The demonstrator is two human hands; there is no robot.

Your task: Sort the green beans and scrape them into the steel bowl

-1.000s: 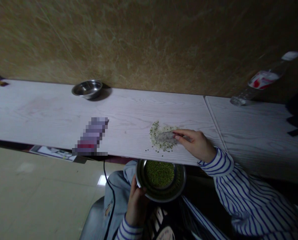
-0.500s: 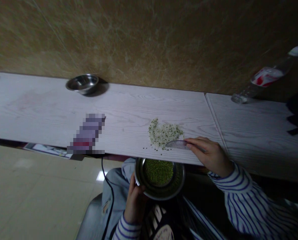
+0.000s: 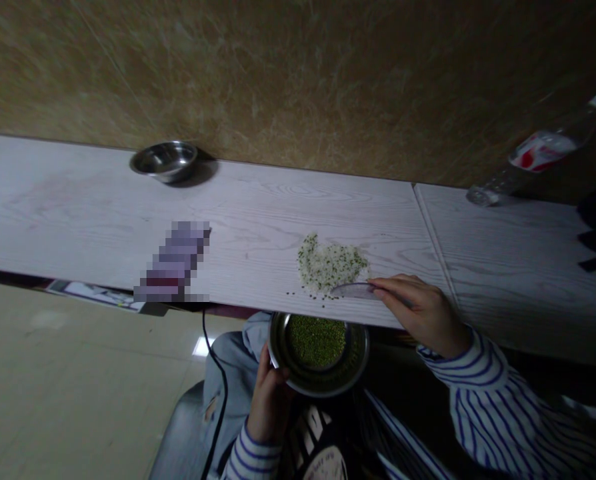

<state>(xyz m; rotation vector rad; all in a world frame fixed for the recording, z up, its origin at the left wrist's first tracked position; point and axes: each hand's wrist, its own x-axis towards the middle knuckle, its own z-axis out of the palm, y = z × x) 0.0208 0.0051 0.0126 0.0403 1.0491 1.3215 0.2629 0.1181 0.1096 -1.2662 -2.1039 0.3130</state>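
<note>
A mixed heap of white rice and green mung beans point(image 3: 331, 263) lies on the white wood-grain table point(image 3: 258, 260), with a few loose beans along its near side. My right hand point(image 3: 425, 308) pinches a flat, greyish, see-through strip with a curved edge, perhaps a comb point(image 3: 353, 290). Its tip reaches the heap's near right edge. Below the table edge, my left hand point(image 3: 271, 393) grips the left rim of a steel bowl point(image 3: 351, 377). Green mung beans point(image 3: 315, 340) cover the bowl's bottom. The bowl sits over my lap, close under the table edge.
Another steel bowl point(image 3: 164, 162) stands by the wall at the back left. A pixelated flat item point(image 3: 178, 260) lies near the front edge. To the right is a clear plastic bottle point(image 3: 533, 157) with a red-and-white label. A black cable point(image 3: 223, 380) hangs beside my leg.
The view has shifted slightly. Both hands, the strip, the bowl and the heap keep nearly the same places relative to each other.
</note>
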